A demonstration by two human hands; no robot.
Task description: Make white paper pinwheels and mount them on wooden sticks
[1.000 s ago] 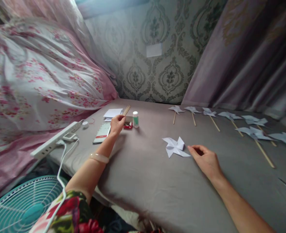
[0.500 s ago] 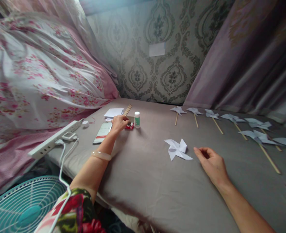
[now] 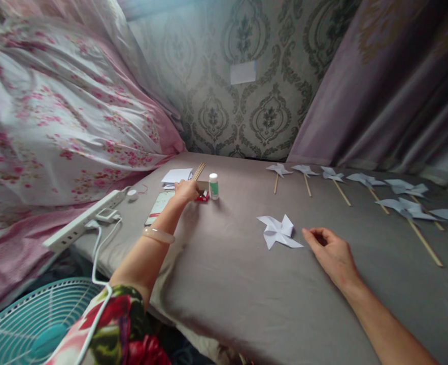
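Observation:
My left hand (image 3: 186, 190) reaches to a small red box (image 3: 203, 196) at the back left, its fingertips at or inside the box and hidden from me. A glue stick (image 3: 213, 186) with a white cap stands upright just right of the box. My right hand (image 3: 330, 251) hovers low over the grey cloth with fingers curled and thumb and forefinger together; whether anything tiny sits between them I cannot make out. Close to its fingertips, apart from them, lies a folded white paper pinwheel (image 3: 278, 232) with no stick.
Several paper pinwheels on sticks (image 3: 364, 180) lie along the back right. Behind my left hand are wooden sticks (image 3: 199, 171) and stacked white paper (image 3: 177, 176). A phone (image 3: 158, 207), a power strip (image 3: 82, 223) and a fan (image 3: 41, 324) are at the left.
My left hand has dipped slightly at the red box, its fingers more hidden. My right hand and the loose pinwheel stay in place; the view has shifted a little.

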